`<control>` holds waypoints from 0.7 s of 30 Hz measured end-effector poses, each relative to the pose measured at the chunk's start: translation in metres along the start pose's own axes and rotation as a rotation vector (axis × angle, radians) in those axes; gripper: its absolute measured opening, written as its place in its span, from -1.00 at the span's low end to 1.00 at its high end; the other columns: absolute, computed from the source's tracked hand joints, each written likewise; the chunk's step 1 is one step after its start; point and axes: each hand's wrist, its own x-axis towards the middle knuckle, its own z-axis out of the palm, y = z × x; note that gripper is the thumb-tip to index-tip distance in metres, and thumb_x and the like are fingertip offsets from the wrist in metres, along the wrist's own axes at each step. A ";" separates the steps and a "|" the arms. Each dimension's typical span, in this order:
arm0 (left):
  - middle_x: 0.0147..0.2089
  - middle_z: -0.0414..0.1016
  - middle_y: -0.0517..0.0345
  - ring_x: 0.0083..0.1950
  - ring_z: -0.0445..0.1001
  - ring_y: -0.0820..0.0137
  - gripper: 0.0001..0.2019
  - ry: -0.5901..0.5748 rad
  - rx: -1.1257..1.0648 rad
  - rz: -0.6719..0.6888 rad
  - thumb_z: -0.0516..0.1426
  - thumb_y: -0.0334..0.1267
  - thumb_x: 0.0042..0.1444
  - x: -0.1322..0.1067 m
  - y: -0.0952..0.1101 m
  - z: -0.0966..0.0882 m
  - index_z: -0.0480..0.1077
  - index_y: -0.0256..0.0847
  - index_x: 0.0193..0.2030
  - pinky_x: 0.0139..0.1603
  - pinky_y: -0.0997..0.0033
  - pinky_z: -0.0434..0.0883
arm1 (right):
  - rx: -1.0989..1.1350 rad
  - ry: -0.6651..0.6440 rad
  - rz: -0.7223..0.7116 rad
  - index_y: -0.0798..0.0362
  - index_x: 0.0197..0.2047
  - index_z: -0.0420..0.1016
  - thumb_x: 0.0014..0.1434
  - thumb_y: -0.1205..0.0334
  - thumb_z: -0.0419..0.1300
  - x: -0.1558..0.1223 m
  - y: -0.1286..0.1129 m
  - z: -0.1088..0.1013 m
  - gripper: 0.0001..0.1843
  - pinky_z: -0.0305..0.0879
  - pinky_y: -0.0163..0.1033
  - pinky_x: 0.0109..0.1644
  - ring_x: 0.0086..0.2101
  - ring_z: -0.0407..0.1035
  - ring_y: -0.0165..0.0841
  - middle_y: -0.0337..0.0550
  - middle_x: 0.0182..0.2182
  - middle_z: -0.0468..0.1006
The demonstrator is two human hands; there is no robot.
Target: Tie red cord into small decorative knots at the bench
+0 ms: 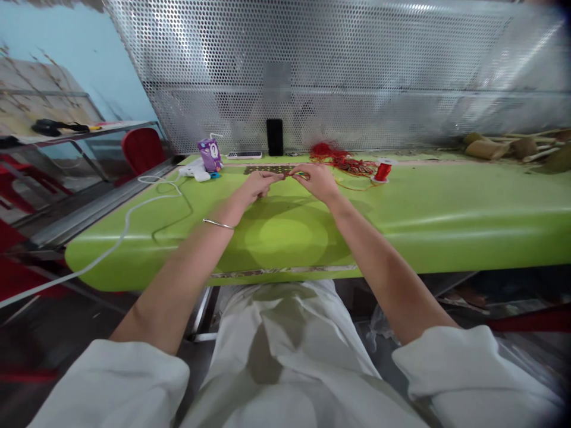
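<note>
Over the green table, my left hand (260,185) is closed in a pinch, with a silver bangle on that wrist. Facing it, my right hand (319,180) also pinches, and the two sets of fingertips nearly meet. A short bit of red thread (286,175) shows between them; its finer detail is too small to make out. To the right stands a spool of red thread (382,172), from which a thin strand runs along the table toward my right hand. A tangled heap of red threads (339,159) lies behind that hand. A dark patterned strip (256,170) lies behind my left hand.
A black phone (275,137) leans on the perforated metal panel (357,71). At left are a purple box (210,154), a white device (195,171) and a white cable (129,217). Wooden pieces (488,148) lie far right. A red chair (143,151) stands beyond the table's left end.
</note>
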 end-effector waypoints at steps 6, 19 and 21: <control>-0.69 0.01 0.39 -0.67 -0.13 0.58 -0.85 0.115 -0.161 0.020 0.25 -0.21 0.12 -0.007 0.009 0.002 0.52 -0.24 -0.23 -0.62 0.47 -0.10 | 0.054 0.084 0.017 0.03 -0.08 0.49 0.22 0.29 0.18 0.000 0.003 0.007 -0.80 0.12 -0.26 -0.29 -0.50 0.22 -0.39 -0.31 -0.58 0.37; -0.64 0.17 0.32 -0.63 -0.04 0.59 -0.88 0.208 -0.064 0.062 0.28 -0.25 0.10 -0.007 0.013 0.008 0.57 -0.26 -0.27 -0.56 0.45 -0.06 | 0.120 0.079 0.228 0.12 -0.19 0.58 0.20 0.17 0.25 0.006 0.003 0.009 -0.79 0.07 -0.26 -0.33 -0.49 0.19 -0.41 -0.27 -0.58 0.29; -0.66 0.14 0.34 -0.63 -0.05 0.59 -0.86 0.205 -0.048 0.061 0.28 -0.23 0.10 -0.006 0.011 0.008 0.57 -0.25 -0.26 -0.56 0.45 -0.07 | 0.119 0.071 0.225 0.14 -0.17 0.60 0.20 0.17 0.24 0.006 0.005 0.009 -0.77 0.09 -0.26 -0.32 -0.46 0.23 -0.40 -0.20 -0.51 0.39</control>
